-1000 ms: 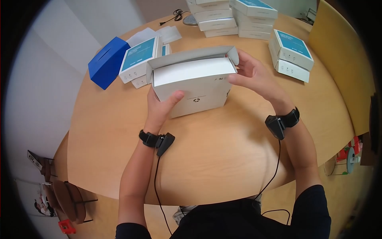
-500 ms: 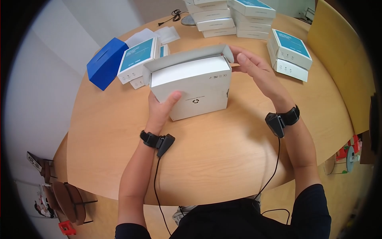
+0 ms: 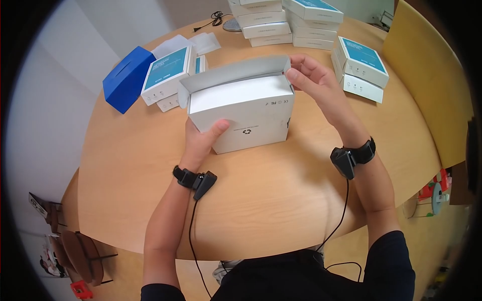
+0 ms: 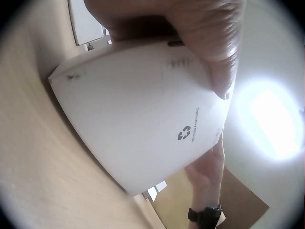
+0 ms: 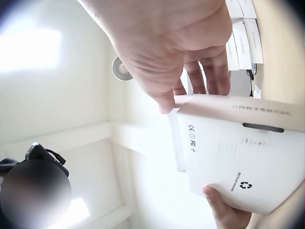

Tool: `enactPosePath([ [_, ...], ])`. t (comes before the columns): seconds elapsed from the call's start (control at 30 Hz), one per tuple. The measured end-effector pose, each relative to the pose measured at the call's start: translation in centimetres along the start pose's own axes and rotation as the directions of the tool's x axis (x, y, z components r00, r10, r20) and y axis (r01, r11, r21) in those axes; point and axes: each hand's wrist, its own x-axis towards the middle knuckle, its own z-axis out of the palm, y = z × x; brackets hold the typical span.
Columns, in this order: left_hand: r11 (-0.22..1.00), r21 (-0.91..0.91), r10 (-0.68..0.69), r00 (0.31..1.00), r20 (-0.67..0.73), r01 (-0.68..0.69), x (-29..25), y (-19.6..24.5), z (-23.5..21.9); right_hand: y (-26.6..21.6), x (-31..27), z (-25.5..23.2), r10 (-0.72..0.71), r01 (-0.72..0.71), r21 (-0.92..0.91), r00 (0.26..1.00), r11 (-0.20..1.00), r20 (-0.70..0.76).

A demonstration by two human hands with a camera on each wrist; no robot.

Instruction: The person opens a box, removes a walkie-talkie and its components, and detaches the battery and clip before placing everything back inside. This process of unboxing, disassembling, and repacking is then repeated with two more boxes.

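Note:
A white box (image 3: 251,118) stands on the table with its lid flap (image 3: 236,70) raised at the back and a plain white surface (image 3: 241,93) showing inside the opening. My left hand (image 3: 201,138) grips its left side, thumb on the face with the recycling mark; in the left wrist view that thumb (image 4: 221,78) lies on the same face. At the upper right corner is my right hand (image 3: 324,88), its thumb against the side flap and its fingers bent behind. The right wrist view shows the right hand's fingers (image 5: 217,71) partly hidden behind the box edge.
A blue box (image 3: 128,78) and teal-topped boxes (image 3: 168,70) stand at the left, near white sheets (image 3: 203,44). Stacked white boxes (image 3: 266,30) are at the back, two more (image 3: 362,65) at the right. A yellow panel (image 3: 422,75) borders the right side.
My right thumb, lifted clear of the box half a second ago, has come in against the side flap at the corner. My left hand keeps its grip; the view has shifted slightly.

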Motion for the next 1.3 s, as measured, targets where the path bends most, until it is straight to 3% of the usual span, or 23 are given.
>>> enactPosePath([
  [0.2,1.000,-0.007,0.003,1.000,0.008,-0.003,0.0,0.3,0.1,0.0,-0.1,-1.4,-0.045,0.048,-0.009,0.978,0.999,0.202],
  [0.3,1.000,-0.006,-0.013,1.000,0.003,0.013,0.0,0.3,0.1,0.1,-0.4,-0.5,-0.100,0.137,-0.131,0.961,0.982,0.259],
  [0.7,0.998,0.018,-0.056,0.994,0.091,0.054,-0.1,0.5,-0.6,1.6,-0.6,0.5,-0.163,0.192,-0.201,0.975,0.960,0.153],
  [0.8,0.978,-0.208,0.008,1.000,0.002,-0.007,0.4,0.0,-1.6,2.0,-0.4,0.7,-0.171,0.198,-0.189,0.974,0.962,0.148],
  [0.9,0.853,-0.500,-0.063,0.980,0.188,0.151,1.9,3.4,-2.9,2.0,-0.4,0.8,-0.171,0.197,-0.193,0.975,0.961,0.142],
  [1.0,0.936,-0.322,-0.073,0.975,0.207,0.139,2.1,4.1,-3.0,1.6,-0.5,0.6,-0.082,0.118,-0.207,0.981,0.971,0.178],
  [1.1,0.930,-0.336,-0.076,0.973,0.219,0.148,2.2,3.7,-3.0,2.1,-0.4,0.9,-0.174,0.197,-0.175,0.975,0.965,0.141],
  [1.3,0.921,-0.326,-0.189,0.977,0.101,0.212,2.8,4.7,-2.0,1.2,-0.6,0.9,-0.125,0.154,-0.195,0.980,0.969,0.156],
])
